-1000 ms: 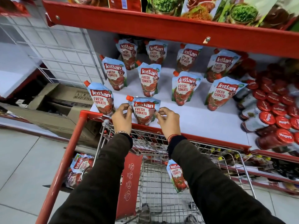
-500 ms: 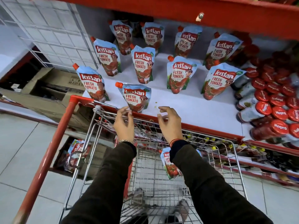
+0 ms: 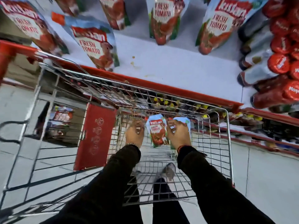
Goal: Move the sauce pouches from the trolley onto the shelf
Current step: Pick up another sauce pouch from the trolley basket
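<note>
While both my arms reach down into the trolley [image 3: 228, 136], the count stands as follows. On the shelf [image 3: 169, 68]: at least five sauce pouches in view, standing upright in staggered rows, the nearest pouch [image 3: 95, 46] just behind the red front lip; bottles with red caps [image 3: 278, 63] lie stacked at the right end. In the trolley: one pouch [image 3: 157, 131] propped against the far wire wall, and what looks like a second one under my right hand [image 3: 178, 135]. Left hand [image 3: 135, 134]: fingers curled, just beside the pouch, whether touching I cannot tell. Right hand: fingers bent over the pale top of that second pouch, grip not clear. Judged remaining: these last one or two pouches; open shelf space lies front and centre.
</note>
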Motion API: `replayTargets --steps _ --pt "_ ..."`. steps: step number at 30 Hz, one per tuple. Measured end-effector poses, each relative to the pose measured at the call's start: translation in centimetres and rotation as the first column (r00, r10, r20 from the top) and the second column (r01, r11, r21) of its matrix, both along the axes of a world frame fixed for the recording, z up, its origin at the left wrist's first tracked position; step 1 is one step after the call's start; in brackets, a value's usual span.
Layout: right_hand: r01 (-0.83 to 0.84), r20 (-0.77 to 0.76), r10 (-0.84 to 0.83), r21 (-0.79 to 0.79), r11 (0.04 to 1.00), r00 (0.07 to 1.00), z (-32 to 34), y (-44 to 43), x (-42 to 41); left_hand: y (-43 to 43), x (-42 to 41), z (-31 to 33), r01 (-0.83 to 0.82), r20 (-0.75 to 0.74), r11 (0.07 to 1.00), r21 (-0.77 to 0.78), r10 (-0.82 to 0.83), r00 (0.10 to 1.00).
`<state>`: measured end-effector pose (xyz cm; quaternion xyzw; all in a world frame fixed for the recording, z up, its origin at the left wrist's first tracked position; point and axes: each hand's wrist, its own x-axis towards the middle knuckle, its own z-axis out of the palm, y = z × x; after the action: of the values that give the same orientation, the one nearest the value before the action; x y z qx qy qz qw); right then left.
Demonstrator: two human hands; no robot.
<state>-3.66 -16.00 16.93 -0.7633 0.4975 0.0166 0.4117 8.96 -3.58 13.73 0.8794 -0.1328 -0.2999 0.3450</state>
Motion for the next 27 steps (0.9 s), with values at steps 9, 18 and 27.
replayTargets --steps 9,18,27 --pt "-0.051 -0.245 0.076 0.105 0.993 0.966 -9.1 -1.7 -1.7 -2.7 -2.1 -10.1 0.221 -0.264 0.926 0.308 -0.14 0.954" --pt "-0.082 -0.271 0.118 0.138 0.987 0.955 -14.0 -1.4 -0.1 -3.5 -1.2 -15.6 -0.252 -0.577 0.935 0.249 0.352 0.737" --pt "0.124 -0.134 -0.102 0.163 0.979 0.986 -12.5 -0.8 -1.3 -2.1 -1.2 -13.8 -0.354 -0.569 0.92 0.17 0.385 0.727"
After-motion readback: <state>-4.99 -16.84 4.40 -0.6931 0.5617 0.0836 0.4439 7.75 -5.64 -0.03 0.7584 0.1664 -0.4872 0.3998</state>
